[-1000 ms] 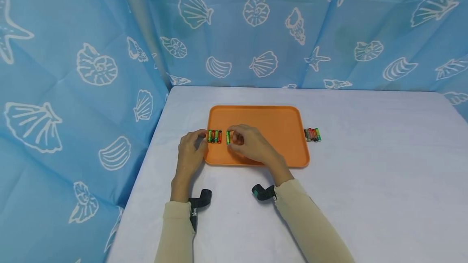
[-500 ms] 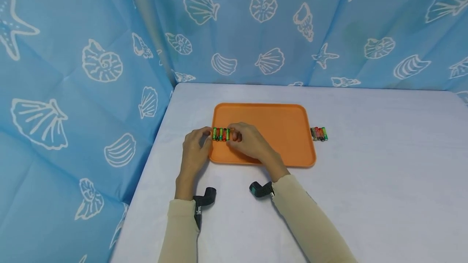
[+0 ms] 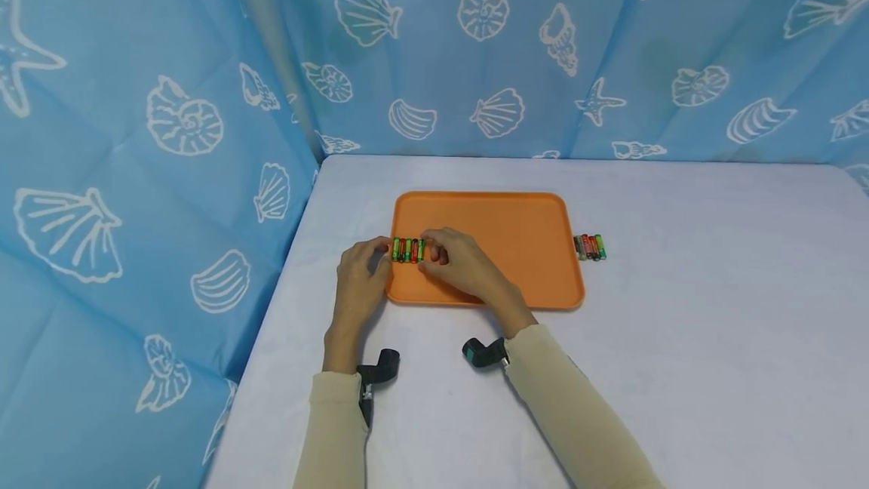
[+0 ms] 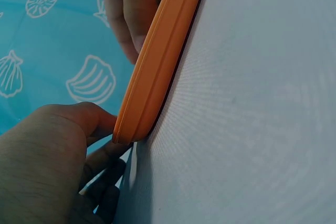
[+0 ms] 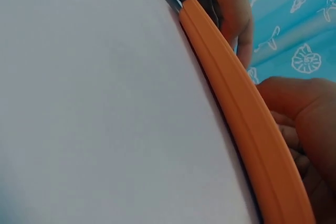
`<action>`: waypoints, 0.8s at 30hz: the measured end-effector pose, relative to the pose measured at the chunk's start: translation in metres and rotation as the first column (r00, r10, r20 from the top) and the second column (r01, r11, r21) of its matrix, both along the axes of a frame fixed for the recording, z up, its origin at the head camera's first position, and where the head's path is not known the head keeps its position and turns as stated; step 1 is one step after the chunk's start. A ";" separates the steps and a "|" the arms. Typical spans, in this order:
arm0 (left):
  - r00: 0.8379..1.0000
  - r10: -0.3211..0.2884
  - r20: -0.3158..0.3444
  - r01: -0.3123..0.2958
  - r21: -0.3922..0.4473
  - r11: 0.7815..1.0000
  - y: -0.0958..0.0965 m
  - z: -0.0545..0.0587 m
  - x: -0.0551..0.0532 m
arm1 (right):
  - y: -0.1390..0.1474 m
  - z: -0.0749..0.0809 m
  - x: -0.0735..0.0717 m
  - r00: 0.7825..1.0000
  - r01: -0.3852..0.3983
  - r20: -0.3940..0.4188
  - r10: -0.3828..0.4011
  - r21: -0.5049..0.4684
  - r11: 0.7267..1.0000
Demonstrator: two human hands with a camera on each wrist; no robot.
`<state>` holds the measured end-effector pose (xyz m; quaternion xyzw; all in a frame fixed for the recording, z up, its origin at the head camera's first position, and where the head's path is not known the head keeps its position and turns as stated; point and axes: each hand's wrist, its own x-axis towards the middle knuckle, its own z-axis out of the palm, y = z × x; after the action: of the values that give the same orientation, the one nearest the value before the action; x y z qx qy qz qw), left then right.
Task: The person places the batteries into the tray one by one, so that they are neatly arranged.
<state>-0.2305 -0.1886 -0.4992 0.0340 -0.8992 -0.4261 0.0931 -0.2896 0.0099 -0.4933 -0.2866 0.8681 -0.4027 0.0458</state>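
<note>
Along the left edge of the orange tray, five small red and green batteries are lined up, any lettering too small to read. The rightmost battery is pinched at its ends by the right hand. The tray is touched by the left hand; its hold cannot be told. Just right of the tray, another battery row is laid.

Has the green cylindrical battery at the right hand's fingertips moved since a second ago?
Yes, leftward: against the orange rectangular tray, the green battery is nearer the left rim, beside the red and green battery row.
</note>
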 end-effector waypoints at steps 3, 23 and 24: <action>1.000 0.001 -0.001 -0.001 0.008 1.000 0.000 0.000 0.001 | 0.006 0.003 0.003 1.000 0.000 -0.007 0.000 0.007 1.000; 1.000 -0.002 0.012 0.002 0.018 1.000 0.002 0.001 0.002 | 0.083 0.040 0.033 0.992 0.022 -0.123 -0.016 0.043 0.999; 1.000 -0.002 0.011 0.002 0.018 1.000 0.002 0.001 0.002 | 0.086 0.040 0.033 0.992 0.027 -0.128 -0.021 0.044 0.999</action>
<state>-0.2280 -0.1867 -0.4981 0.0364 -0.8959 -0.4340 0.0873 -0.2564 0.0962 -0.4533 -0.3000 0.8816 -0.3644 -0.0079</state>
